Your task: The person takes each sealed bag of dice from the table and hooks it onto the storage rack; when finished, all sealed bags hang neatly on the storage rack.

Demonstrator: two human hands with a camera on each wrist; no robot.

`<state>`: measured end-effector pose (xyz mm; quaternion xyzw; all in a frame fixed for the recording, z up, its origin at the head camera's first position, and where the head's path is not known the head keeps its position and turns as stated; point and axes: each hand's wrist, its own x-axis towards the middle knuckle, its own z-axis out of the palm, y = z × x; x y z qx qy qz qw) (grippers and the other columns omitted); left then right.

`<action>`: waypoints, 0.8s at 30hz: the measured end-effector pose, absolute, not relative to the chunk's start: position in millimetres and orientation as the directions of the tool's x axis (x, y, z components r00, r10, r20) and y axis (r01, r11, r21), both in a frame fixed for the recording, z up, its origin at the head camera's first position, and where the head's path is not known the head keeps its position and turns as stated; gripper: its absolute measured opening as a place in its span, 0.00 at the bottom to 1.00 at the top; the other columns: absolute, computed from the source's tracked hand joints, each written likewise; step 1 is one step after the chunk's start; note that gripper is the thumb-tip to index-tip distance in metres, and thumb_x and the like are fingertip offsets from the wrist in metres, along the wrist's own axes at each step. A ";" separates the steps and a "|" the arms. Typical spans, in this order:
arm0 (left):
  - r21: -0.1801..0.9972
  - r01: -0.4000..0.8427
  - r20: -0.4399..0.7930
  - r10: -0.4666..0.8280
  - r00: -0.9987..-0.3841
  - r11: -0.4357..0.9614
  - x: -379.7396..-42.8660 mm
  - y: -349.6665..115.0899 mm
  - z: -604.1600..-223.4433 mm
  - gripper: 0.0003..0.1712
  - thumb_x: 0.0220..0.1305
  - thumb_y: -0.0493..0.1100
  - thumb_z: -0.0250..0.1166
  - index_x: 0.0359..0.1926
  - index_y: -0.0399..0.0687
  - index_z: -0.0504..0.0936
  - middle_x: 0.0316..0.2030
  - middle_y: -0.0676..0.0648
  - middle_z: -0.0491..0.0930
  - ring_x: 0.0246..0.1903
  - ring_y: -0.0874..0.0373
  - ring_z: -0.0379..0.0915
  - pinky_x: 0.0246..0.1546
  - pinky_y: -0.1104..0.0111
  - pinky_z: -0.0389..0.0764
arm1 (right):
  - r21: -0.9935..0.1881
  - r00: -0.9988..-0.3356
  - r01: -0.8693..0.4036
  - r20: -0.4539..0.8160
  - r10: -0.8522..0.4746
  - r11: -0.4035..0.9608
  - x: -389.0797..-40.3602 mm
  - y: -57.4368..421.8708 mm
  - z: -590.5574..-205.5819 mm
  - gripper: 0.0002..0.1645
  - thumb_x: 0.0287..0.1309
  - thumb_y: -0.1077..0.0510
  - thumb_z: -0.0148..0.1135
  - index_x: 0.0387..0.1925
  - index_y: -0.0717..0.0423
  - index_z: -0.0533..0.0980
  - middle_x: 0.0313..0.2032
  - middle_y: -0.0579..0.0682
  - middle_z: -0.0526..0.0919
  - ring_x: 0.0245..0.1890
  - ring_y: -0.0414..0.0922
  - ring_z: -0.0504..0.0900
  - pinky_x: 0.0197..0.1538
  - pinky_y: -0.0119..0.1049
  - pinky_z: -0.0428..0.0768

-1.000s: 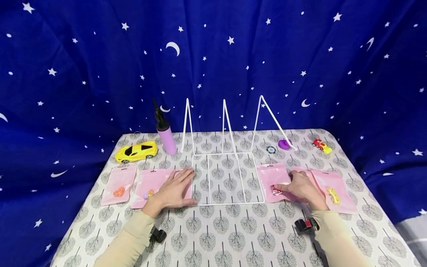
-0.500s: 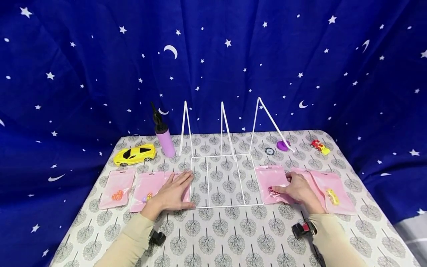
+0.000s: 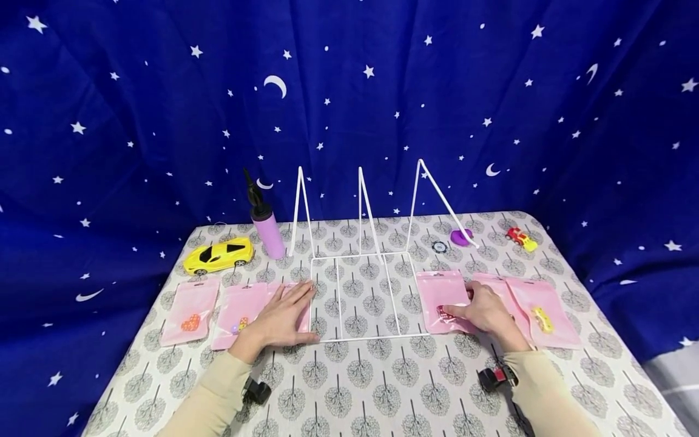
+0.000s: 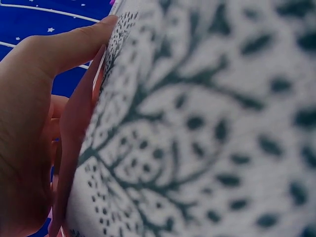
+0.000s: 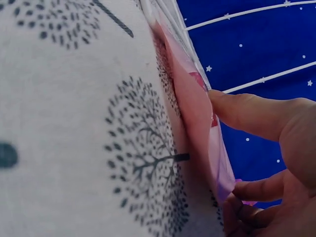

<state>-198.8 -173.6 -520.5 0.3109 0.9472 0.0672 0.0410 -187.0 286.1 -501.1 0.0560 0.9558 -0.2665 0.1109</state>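
My left hand (image 3: 281, 317) rests with straight, spread fingers on a pink zip bag (image 3: 287, 287) just left of the white wire rack (image 3: 352, 340), covering most of the bag. Right of the rack, my right hand (image 3: 488, 311) holds another pink zip bag (image 3: 438, 288). Its thumb presses on the red dice (image 3: 443, 314) inside, while the other fingers curl at the bag's right edge. The right wrist view has this bag (image 5: 197, 118) bulging up from the cloth between thumb and fingers. Another pink bag (image 3: 494, 280) lies partly hidden behind that hand.
More pink bags hold orange (image 3: 191, 323), mixed (image 3: 240, 325) and yellow dice (image 3: 542, 320). Behind stand a yellow toy car (image 3: 219, 255) and a purple hand pump (image 3: 269, 235). A poker chip (image 3: 439, 247), a purple item (image 3: 461, 237) and a small red-yellow toy car (image 3: 521, 239) sit back right.
The head view has shifted slightly. My right thumb has slid a little left and covers more of the red dice. My left hand stays in place.
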 end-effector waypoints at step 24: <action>0.159 0.590 -0.020 0.600 -0.800 0.792 -201.6 -176.6 -525.0 0.66 0.48 0.82 0.56 0.76 0.46 0.51 0.77 0.45 0.45 0.76 0.48 0.42 0.74 0.44 0.43 | -0.735 -0.988 0.129 -0.153 0.023 0.666 -183.7 279.6 -507.1 0.51 0.44 0.47 0.77 0.64 0.57 0.60 0.49 0.67 0.81 0.39 0.53 0.82 0.41 0.43 0.78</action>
